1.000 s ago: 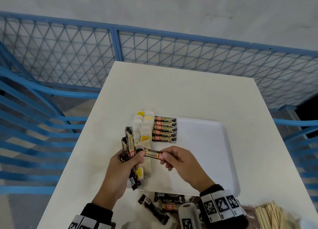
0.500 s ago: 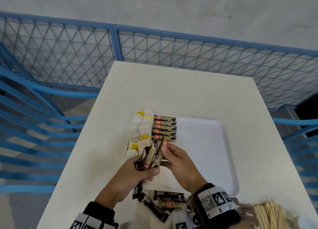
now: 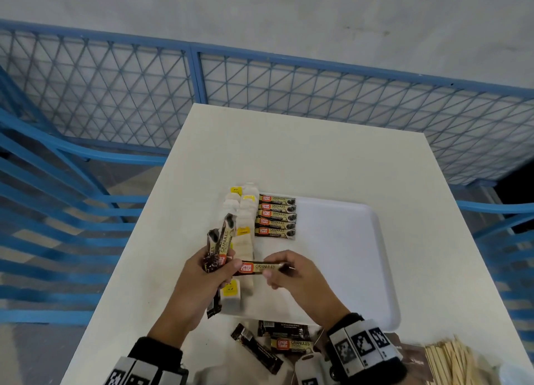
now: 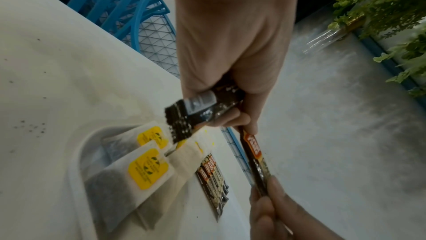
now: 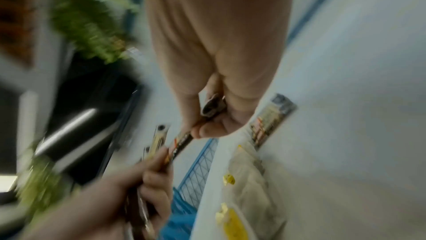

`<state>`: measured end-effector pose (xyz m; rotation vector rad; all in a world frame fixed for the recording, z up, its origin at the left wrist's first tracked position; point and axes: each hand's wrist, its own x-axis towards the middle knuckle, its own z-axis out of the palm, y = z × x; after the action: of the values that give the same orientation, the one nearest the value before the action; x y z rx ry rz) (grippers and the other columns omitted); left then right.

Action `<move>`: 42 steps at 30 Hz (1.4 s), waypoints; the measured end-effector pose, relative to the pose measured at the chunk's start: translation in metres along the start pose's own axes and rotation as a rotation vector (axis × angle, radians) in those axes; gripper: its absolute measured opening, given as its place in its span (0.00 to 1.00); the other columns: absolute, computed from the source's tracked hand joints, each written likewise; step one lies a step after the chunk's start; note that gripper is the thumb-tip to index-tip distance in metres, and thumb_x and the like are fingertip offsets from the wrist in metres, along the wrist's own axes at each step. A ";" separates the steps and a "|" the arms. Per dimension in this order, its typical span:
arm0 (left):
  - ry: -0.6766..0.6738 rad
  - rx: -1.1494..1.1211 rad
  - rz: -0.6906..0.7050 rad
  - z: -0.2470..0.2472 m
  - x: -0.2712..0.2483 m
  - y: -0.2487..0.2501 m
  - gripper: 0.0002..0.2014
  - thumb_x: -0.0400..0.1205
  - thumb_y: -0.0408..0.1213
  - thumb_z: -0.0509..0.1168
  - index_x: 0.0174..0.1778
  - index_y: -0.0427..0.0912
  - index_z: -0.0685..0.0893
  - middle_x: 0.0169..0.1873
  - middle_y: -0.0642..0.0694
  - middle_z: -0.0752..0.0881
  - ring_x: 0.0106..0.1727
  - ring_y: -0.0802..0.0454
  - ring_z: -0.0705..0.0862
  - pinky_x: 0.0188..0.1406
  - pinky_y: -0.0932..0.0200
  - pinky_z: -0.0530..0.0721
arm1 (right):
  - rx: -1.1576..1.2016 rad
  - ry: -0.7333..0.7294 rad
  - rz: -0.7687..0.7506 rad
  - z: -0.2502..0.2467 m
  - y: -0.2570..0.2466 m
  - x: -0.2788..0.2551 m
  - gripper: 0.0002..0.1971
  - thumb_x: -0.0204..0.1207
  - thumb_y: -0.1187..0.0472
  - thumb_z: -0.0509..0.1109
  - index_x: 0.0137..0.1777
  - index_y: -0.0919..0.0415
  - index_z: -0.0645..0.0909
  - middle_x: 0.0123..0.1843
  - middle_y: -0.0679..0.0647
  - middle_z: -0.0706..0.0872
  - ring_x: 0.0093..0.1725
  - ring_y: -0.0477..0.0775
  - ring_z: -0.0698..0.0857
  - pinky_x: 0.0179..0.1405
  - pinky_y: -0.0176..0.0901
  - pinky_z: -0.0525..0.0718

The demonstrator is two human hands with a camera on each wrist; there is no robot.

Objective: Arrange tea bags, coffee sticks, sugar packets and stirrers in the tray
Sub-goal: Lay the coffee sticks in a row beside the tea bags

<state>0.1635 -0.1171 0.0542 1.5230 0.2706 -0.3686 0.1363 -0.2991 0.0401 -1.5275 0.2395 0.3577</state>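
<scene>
Foil-wrapped, light and slippery, the coffee stick (image 3: 260,268) hangs over the tray's (image 3: 361,269) near left, my right hand (image 3: 300,277) pinching one end, my left hand (image 3: 202,286) clamped on spares (image 3: 221,245).

"Great Taste GRANULES" on coffee sticks (image 3: 276,216)

Ahead of the fingers (image 3: 271,274), a row of five gold-and-black coffee sticks (image 3: 276,220) and a column of white paper tea bags (image 3: 245,225) fill the white plastic tray (image 3: 361,263)'s left; to their right its floor lies bare.
</scene>
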 end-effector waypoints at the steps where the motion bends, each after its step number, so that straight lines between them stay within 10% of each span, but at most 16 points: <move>1: 0.025 -0.015 0.004 -0.001 0.000 -0.001 0.05 0.76 0.24 0.70 0.45 0.36 0.83 0.19 0.53 0.78 0.20 0.59 0.73 0.22 0.70 0.75 | 0.095 0.023 0.020 -0.001 0.002 0.001 0.07 0.76 0.71 0.69 0.52 0.66 0.82 0.37 0.55 0.85 0.35 0.47 0.85 0.41 0.33 0.84; 15: 0.232 -0.233 -0.093 -0.012 0.001 -0.007 0.09 0.81 0.42 0.64 0.42 0.39 0.80 0.32 0.45 0.81 0.31 0.53 0.76 0.36 0.58 0.78 | 0.339 0.476 0.209 -0.033 0.025 0.039 0.01 0.75 0.69 0.71 0.43 0.66 0.82 0.35 0.56 0.82 0.31 0.49 0.78 0.34 0.35 0.84; 27: 0.224 -0.347 -0.175 -0.018 0.001 -0.009 0.04 0.84 0.35 0.62 0.45 0.40 0.80 0.30 0.45 0.80 0.28 0.53 0.76 0.23 0.64 0.78 | -0.116 0.628 0.216 -0.021 0.040 0.074 0.12 0.69 0.58 0.78 0.45 0.62 0.80 0.35 0.54 0.86 0.34 0.51 0.83 0.40 0.42 0.84; 31: 0.214 -0.387 -0.192 -0.017 0.000 -0.008 0.05 0.84 0.34 0.61 0.47 0.40 0.82 0.30 0.44 0.80 0.28 0.52 0.75 0.20 0.64 0.78 | -0.329 0.650 0.154 -0.021 0.036 0.072 0.14 0.70 0.56 0.77 0.44 0.61 0.75 0.34 0.47 0.80 0.37 0.47 0.78 0.29 0.23 0.71; 42: 0.107 -0.325 -0.209 -0.007 -0.002 -0.005 0.06 0.82 0.32 0.63 0.50 0.42 0.84 0.30 0.47 0.83 0.32 0.54 0.83 0.28 0.66 0.85 | -0.319 0.576 0.064 -0.014 0.027 0.061 0.13 0.73 0.56 0.74 0.48 0.63 0.75 0.32 0.47 0.78 0.31 0.42 0.76 0.25 0.23 0.73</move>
<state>0.1602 -0.1102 0.0505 1.1988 0.5499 -0.3874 0.1832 -0.3086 -0.0081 -1.9194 0.7109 -0.0078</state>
